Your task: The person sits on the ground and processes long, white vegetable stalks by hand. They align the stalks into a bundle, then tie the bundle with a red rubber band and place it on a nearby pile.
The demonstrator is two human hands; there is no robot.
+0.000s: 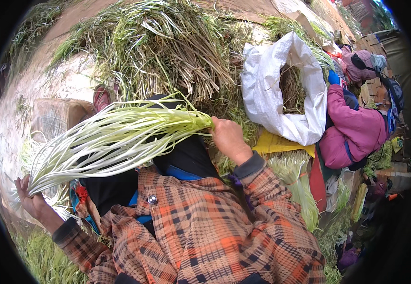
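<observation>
A long bunch of pale green and white plant stalks (120,136) stretches across my lap between both hands. My right hand (228,136) is closed around its greener, gathered end. At the far left, my left hand (33,200) holds the whiter end, with stalk tips passing beyond the fingers. Beyond my knees lies a large heap of cut green and brownish stalks (177,53). More white stalks lie loose close to my left hand. A tied bundle of pale stalks (296,184) rests beside my right sleeve.
An open white woven sack (262,85) holding dry plant matter stands at the right, above a yellow sack (280,143). A co-worker in a pink jacket (358,127) sits beside it, other people farther back. A block-like, covered object (58,115) lies at the left. Greens (49,257) cover the lower left.
</observation>
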